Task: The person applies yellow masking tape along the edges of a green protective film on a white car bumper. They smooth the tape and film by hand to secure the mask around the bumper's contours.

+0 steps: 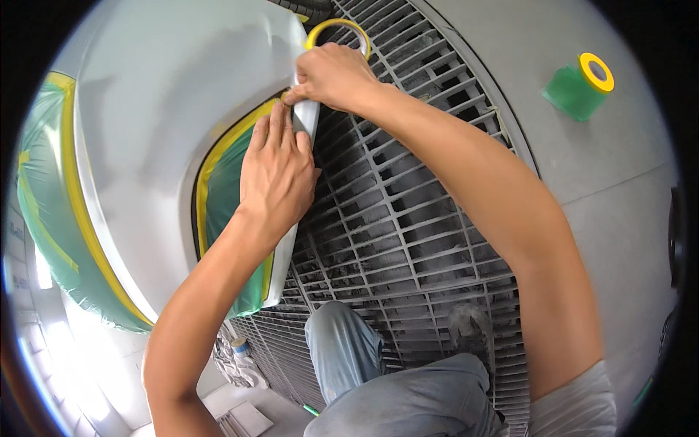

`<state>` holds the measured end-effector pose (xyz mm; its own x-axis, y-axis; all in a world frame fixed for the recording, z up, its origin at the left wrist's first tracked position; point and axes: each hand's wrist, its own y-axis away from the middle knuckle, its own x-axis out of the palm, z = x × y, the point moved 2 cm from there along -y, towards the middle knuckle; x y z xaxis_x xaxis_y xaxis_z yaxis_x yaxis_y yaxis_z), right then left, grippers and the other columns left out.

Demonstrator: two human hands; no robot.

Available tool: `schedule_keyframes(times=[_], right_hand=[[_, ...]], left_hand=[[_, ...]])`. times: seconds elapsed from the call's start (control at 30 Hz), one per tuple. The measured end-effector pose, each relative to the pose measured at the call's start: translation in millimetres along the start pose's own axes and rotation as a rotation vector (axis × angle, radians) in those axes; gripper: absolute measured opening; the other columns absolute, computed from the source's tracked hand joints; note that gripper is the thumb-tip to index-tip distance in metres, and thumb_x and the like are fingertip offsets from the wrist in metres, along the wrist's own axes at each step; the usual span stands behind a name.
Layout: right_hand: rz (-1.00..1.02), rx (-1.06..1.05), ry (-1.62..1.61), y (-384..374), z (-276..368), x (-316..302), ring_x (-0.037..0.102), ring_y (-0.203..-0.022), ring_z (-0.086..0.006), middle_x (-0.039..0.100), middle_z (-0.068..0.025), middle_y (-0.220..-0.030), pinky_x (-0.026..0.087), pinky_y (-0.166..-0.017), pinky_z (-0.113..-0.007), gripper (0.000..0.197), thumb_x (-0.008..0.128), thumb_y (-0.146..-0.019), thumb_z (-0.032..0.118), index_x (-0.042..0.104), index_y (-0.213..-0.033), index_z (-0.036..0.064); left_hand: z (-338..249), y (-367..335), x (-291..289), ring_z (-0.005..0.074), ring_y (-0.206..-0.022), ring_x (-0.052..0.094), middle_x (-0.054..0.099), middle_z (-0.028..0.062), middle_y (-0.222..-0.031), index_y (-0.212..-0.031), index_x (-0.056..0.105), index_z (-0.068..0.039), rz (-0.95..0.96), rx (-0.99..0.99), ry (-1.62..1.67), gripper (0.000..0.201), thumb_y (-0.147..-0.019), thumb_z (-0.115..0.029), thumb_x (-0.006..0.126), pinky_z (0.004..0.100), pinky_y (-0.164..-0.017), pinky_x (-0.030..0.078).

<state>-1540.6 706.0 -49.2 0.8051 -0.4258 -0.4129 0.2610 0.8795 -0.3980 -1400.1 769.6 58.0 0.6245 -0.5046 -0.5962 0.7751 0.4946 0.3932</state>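
A pale grey car body panel (156,95) curves in front of me. Its opening is covered with green masking film (224,182) and edged by yellow masking tape (211,159). My left hand (278,167) lies over the film with its fingers stretched out, their tips pressing near the upper corner of the taped edge. Just above it, my right hand (331,76) is closed at the panel's outer edge, its index finger and thumb close to the left fingertips. A roll of yellow masking tape (314,33) is held at that hand, partly hidden behind the knuckles.
A metal floor grating (408,218) runs under the panel and my knees. At the right, a yellow-rimmed roll with green film (575,91) stands on the grey floor (619,160). More green film (54,197) hangs at the left. Part of a tyre (312,9) shows at the top.
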Motion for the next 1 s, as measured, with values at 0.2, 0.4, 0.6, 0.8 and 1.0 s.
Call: schedule_keyframes(times=[0.2, 0.4, 0.6, 0.8, 1.0], right_hand=[[-0.027, 0.146, -0.483, 12, -10, 6, 0.072, -0.079, -0.0232, 0.074, -0.0132, -0.085, 0.056, -0.075, -0.036, 0.025, 0.084, -0.084, 0.017, 0.074, -0.096, -0.0022], [-0.024, 0.263, -0.413, 8, -2, 16, 0.073, -0.081, -0.0229, 0.076, -0.0133, -0.087, 0.056, -0.075, -0.036, 0.029, 0.083, -0.085, 0.024, 0.076, -0.097, -0.0013], [-0.141, 0.318, -0.421, 20, 10, 14, 0.073, -0.079, -0.0251, 0.075, -0.0144, -0.083, 0.057, -0.075, -0.036, 0.023, 0.075, -0.088, 0.02, 0.078, -0.101, 0.001], [-0.219, 0.169, -0.181, 46, 34, 24, 0.069, -0.097, -0.0435, 0.07, -0.0272, -0.102, 0.056, -0.086, -0.05, 0.023, 0.063, -0.094, 0.016, 0.08, -0.109, 0.012], [-0.372, 0.258, -0.393, 49, 43, 35, 0.07, -0.079, -0.034, 0.072, -0.0191, -0.083, 0.053, -0.073, -0.043, 0.026, 0.07, -0.096, 0.027, 0.078, -0.104, 0.0029]], left_hand=[[13, -8, -1, 0.0378, -0.146, 0.044, 0.057, 0.0257, -0.142, -0.123, 0.065, 0.005, -0.016, 0.055, -0.081, 0.055, -0.089, -0.037, 0.075, 0.0448, -0.122, 0.031], [13, 0, -1, 0.038, -0.143, 0.047, 0.058, 0.0266, -0.141, -0.121, 0.063, 0.007, -0.066, 0.03, 0.086, 0.057, -0.082, -0.03, 0.082, 0.0467, -0.123, 0.033], [15, 18, -6, 0.0395, -0.142, 0.049, 0.061, 0.0278, -0.135, -0.113, 0.064, 0.005, -0.191, 0.026, 0.266, 0.045, -0.083, -0.025, 0.08, 0.0483, -0.124, 0.032], [1, 42, -6, 0.0383, -0.143, 0.048, 0.063, 0.0227, -0.135, -0.118, 0.064, 0.003, -0.196, -0.01, 0.373, 0.046, -0.085, -0.026, 0.08, 0.0511, -0.125, 0.03], [-8, 76, -5, 0.0388, -0.142, 0.048, 0.064, 0.0201, -0.134, -0.115, 0.067, 0.0, -0.215, -0.064, 0.508, 0.039, -0.088, -0.025, 0.078, 0.0516, -0.123, 0.032]])
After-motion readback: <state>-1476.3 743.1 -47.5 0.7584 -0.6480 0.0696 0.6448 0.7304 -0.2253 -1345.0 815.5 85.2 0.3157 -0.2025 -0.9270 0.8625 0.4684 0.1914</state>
